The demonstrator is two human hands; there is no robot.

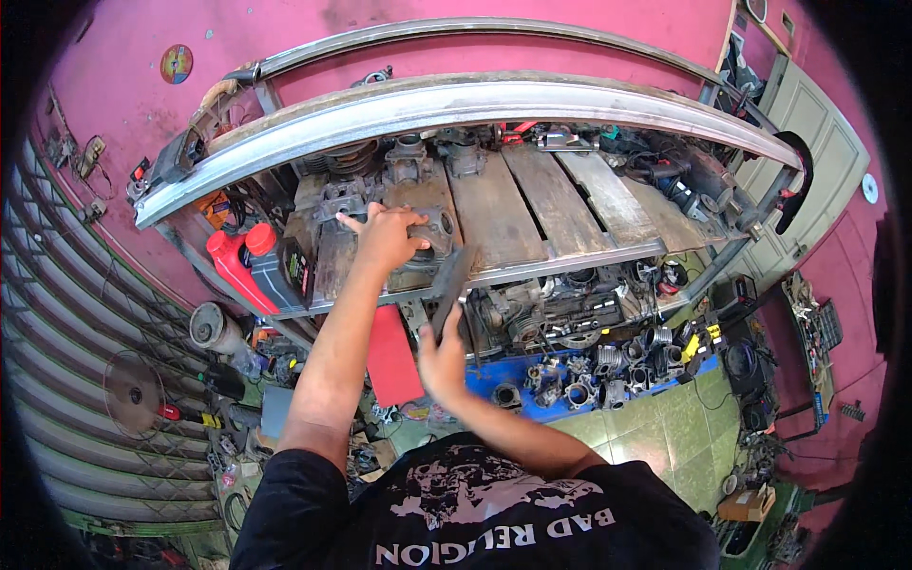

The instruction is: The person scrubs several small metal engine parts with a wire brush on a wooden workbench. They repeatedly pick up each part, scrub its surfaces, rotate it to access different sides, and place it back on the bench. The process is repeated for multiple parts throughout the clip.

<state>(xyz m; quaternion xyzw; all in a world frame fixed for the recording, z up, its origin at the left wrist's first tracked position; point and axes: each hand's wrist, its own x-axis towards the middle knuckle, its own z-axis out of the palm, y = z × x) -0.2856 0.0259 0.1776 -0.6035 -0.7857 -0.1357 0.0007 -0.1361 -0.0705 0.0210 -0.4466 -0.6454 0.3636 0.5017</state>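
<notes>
On the wooden bench top (494,214), my left hand (382,237) lies over a grey metal engine part (439,226). Its fingers are spread across the part and hold it, and the little finger points out to the left. My right hand (443,363) is closed around the lower end of a dark, flat, bar-like tool (454,275), tilted upright at the bench's front edge. The tool's exact kind is unclear. Another grey metal casting (344,199) sits just left of my left hand.
Red and black plastic bottles (261,242) stand at the bench's left end. A metal rail (494,100) runs above the bench. Several engine parts (584,389) lie on a blue sheet below, beside a red panel (394,359). Power tools (689,195) lie at the right.
</notes>
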